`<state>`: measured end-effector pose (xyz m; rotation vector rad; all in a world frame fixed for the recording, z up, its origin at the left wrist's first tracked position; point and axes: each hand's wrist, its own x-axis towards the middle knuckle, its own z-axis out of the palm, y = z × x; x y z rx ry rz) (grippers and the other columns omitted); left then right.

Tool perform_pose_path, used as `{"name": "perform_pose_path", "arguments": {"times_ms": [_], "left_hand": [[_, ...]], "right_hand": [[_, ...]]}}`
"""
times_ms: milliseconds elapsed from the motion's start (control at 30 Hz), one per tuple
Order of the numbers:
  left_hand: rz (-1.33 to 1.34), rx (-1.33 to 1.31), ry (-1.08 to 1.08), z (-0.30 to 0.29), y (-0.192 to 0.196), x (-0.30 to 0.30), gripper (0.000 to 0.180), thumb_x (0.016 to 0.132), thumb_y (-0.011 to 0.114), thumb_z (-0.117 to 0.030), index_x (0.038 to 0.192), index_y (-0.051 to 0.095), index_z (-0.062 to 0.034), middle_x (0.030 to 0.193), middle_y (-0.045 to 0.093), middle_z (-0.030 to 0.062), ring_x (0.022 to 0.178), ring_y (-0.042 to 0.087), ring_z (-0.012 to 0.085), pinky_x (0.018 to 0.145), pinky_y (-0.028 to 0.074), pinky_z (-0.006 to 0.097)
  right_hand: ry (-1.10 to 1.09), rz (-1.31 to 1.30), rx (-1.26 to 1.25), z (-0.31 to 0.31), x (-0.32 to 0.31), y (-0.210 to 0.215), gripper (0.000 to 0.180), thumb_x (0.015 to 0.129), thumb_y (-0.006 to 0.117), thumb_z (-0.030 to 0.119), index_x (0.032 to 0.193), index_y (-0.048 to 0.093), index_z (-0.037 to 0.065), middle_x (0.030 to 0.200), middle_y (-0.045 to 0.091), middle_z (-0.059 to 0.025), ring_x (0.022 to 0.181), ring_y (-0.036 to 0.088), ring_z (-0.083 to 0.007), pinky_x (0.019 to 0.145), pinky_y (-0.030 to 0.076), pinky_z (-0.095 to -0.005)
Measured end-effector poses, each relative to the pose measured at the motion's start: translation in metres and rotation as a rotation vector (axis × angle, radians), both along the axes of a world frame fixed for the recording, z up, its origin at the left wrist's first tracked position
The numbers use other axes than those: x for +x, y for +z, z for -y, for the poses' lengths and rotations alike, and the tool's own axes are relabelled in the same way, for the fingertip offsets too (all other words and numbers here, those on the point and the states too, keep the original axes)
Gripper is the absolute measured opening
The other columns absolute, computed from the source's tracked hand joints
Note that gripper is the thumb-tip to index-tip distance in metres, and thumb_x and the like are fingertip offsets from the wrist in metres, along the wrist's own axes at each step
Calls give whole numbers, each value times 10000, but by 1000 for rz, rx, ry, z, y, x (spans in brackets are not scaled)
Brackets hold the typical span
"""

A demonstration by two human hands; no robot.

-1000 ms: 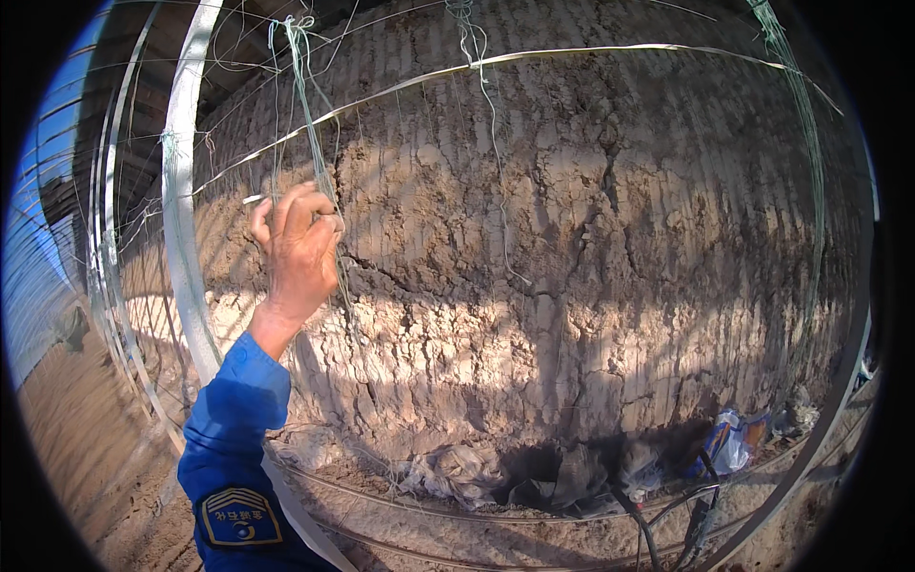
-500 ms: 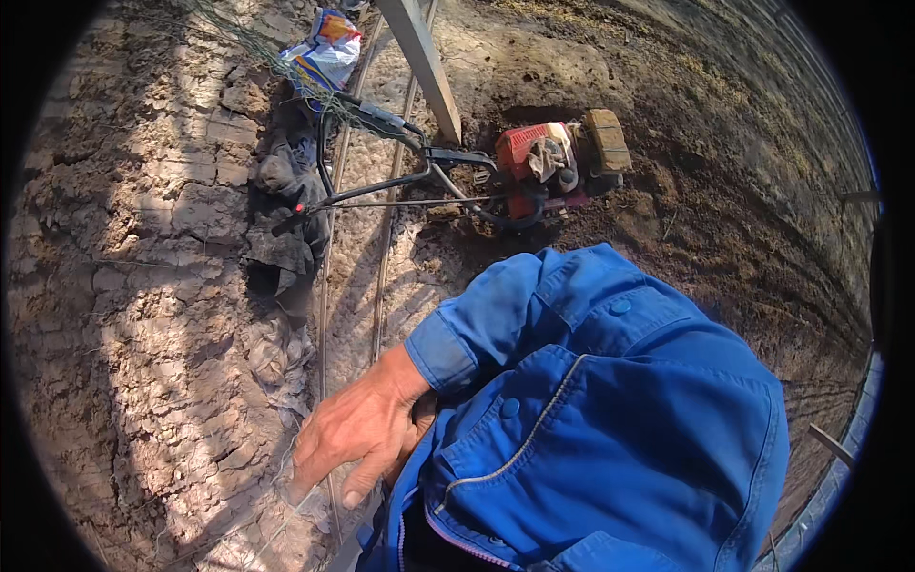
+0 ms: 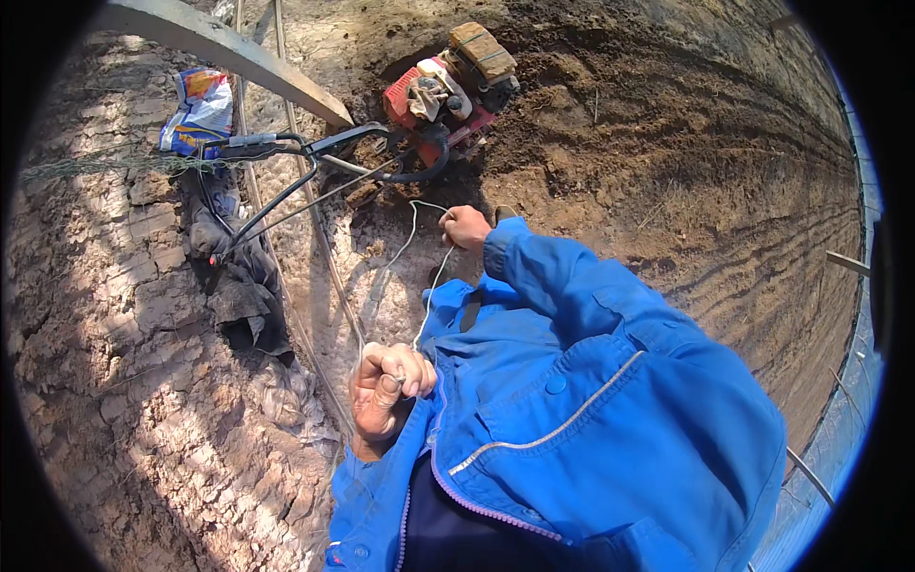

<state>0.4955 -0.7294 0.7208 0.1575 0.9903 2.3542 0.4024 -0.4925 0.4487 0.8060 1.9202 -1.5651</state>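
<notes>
My right hand point(image 3: 465, 229) is closed on a thin pale wire point(image 3: 437, 276), above the ground near a red-engined tiller point(image 3: 434, 100). From it the wire runs down to my left hand point(image 3: 389, 389) and also bends in a loose loop to the left. My left hand is close to my jacket, thumb and fingers pinched together on the wire; a small tip shows between them. Blue sleeves cover both arms.
The tiller's black handlebars point(image 3: 276, 202) reach left over two long rails or pipes point(image 3: 315, 221). A concrete post point(image 3: 233, 59) slants across the top. Dark cloth point(image 3: 243, 296), a printed sack point(image 3: 202, 110) and green netting point(image 3: 105, 166) lie left. Cracked soil surrounds them.
My right hand has moved up and right, drawing out the wire. My left hand, mostly hidden before, now shows. The view has shifted, so the tiller appears farther up and left.
</notes>
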Motion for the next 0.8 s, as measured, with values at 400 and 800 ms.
{"name": "perform_pose_path", "arguments": {"times_ms": [400,800], "left_hand": [[-87,-245,691,-26,20,-111,171,1109,533,-155,954,517,-83,884,519,29,712,422,153,677,397,326],[275,-459,-408,-406,-113,-124,131,1112,590,-209,1137,566,-83,961,645,58,831,611,154,782,527,328]], "right_hand": [[-556,635,877,-576,384,-142,690,997,665,552,1377,652,-24,1106,775,-246,931,736,-450,835,585,-559],[-317,-106,-295,-407,147,31,587,1012,694,556,1166,765,-6,1048,791,-146,973,749,-215,867,588,-383]]}}
